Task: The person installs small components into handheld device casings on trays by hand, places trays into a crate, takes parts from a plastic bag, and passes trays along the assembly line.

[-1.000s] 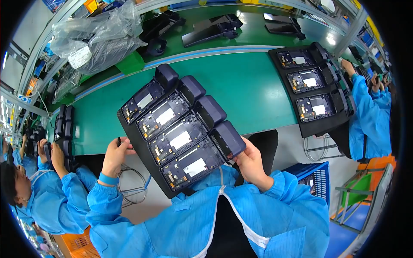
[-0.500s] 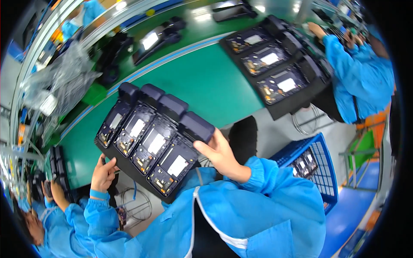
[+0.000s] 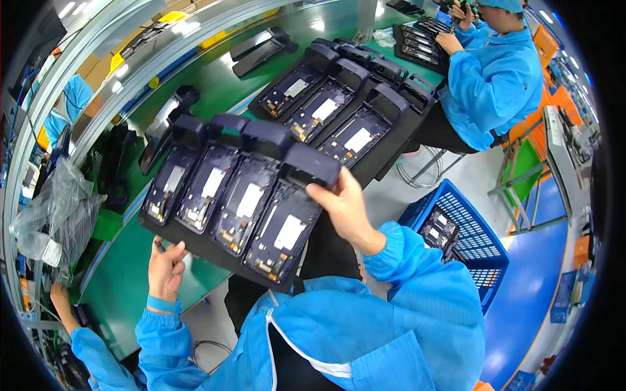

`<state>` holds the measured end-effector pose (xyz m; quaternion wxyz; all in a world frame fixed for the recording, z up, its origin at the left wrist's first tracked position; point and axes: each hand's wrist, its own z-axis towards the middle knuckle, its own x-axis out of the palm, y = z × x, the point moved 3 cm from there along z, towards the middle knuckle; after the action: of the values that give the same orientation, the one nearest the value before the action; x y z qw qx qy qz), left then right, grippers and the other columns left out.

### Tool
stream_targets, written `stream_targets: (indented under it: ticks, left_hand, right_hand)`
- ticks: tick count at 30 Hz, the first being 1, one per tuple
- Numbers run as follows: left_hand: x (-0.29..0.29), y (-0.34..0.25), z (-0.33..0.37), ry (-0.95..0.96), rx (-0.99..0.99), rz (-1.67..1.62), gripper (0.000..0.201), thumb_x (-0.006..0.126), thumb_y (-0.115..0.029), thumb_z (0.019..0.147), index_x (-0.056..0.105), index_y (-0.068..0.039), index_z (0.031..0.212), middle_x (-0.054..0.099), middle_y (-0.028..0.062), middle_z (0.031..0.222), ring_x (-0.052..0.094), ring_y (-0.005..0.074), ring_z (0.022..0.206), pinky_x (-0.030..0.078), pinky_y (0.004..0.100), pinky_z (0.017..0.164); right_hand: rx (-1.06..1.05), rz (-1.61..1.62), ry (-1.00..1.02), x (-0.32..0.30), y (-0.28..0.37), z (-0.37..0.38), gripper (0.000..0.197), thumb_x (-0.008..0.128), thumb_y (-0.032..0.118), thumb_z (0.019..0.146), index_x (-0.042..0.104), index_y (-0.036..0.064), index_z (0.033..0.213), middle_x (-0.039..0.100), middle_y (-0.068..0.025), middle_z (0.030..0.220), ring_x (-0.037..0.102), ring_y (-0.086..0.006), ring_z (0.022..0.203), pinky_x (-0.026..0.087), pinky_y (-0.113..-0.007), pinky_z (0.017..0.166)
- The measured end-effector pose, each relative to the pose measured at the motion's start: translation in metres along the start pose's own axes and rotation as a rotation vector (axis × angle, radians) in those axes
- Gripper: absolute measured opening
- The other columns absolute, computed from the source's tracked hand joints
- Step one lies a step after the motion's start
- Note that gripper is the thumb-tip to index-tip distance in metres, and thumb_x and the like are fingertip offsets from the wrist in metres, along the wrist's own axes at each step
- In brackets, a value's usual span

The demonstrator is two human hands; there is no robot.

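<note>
A black flat board carries a slanting row of several dark plastic device housings, their insides facing up. Each shows a white rectangle and small circuit parts, with a raised loop-like end on the far side. My right hand grips the raised end of the rightmost housing, thumb on top; its other fingers are partly hidden. At the board's near left edge my left hand has curled fingers, with something small and dark at the fingertips. Whether those fingers also bear the board is unclear.
Behind, a second black board with similar housings lies on the green table. A blue basket holding dark parts stands at right. Co-workers sit at the far right and lower left. Clear plastic bags hang at left.
My view has shifted, bringing the second board nearer the middle. The held row has moved toward the second board, and both hands keep much the same pose.
</note>
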<state>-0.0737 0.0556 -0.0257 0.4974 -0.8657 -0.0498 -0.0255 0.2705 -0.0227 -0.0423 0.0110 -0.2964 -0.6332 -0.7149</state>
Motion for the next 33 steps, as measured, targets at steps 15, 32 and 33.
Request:
stream_targets:
  ticks: [15, 32, 33]
  left_hand:
    - [0.223, 0.019, 0.083, 0.255, 0.176, -0.001, 0.056, 0.063, 0.005, 0.068, 0.040, -0.001, 0.118, 0.056, 0.0108, 0.078, 0.057, 0.0185, 0.065, 0.039, 0.0268, 0.043]
    - [0.256, 0.001, 0.053, 0.095, 0.377, -0.023, 0.032, 0.046, -0.027, 0.089, 0.051, 0.003, 0.100, 0.056, 0.0113, 0.085, 0.053, 0.0196, 0.079, 0.043, 0.0335, 0.069]
    - [0.250, -0.016, 0.017, 0.168, 0.401, -0.130, 0.030, 0.044, -0.027, 0.090, 0.049, 0.001, 0.098, 0.052, 0.0066, 0.080, 0.049, 0.0145, 0.073, 0.042, 0.0304, 0.066]
  right_hand:
    - [-0.284, -0.298, -0.096, -0.168, 0.087, 0.077, 0.030, 0.060, 0.005, 0.082, 0.051, -0.0006, 0.110, 0.055, -0.0051, 0.104, 0.049, -0.0124, 0.092, 0.037, -0.027, 0.085]
    - [-0.817, -0.526, -0.025, -0.091, 0.158, 0.002, 0.036, 0.057, 0.005, 0.083, 0.046, -0.0069, 0.116, 0.053, -0.0198, 0.112, 0.051, -0.0255, 0.104, 0.041, -0.035, 0.090]
    - [-0.752, -0.465, 0.107, -0.059, 0.158, -0.011, 0.034, 0.054, 0.003, 0.084, 0.046, -0.0065, 0.116, 0.053, -0.0192, 0.113, 0.049, -0.0254, 0.107, 0.040, -0.035, 0.093]
